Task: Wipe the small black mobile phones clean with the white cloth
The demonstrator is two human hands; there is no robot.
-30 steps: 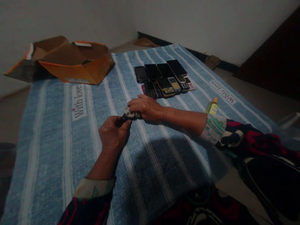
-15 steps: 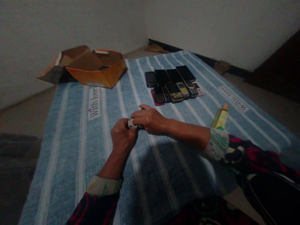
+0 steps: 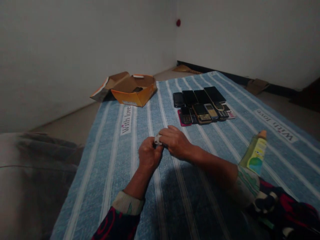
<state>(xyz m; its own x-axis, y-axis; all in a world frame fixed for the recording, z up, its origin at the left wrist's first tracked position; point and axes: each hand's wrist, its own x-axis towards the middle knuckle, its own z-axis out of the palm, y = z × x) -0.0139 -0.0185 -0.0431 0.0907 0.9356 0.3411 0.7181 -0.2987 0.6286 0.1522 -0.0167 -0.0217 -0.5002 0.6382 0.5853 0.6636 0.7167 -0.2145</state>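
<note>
A small whitish cloth (image 3: 157,139) shows between my two hands, above the blue striped cover (image 3: 146,120). My right hand (image 3: 175,141) is closed on this cloth, its fingers bent over the top. Close against it, my left hand (image 3: 149,154) is a fist with the thumb up; what lies inside it is hidden. Just beyond the hands lie several mobile phones in two rows, among them a gold-edged keypad phone (image 3: 201,113), a silver keypad phone (image 3: 211,111) and a large black phone (image 3: 214,95).
An orange cardboard box (image 3: 140,97) with its flap open stands at the far left, something dark inside. A yellow-green bottle (image 3: 257,155) with an orange cap lies by my right forearm. Grey fabric (image 3: 37,180) is at the left; walls meet behind.
The view has shifted up and left, so everything appears lower and further right. My hands stay together with the cloth between them.
</note>
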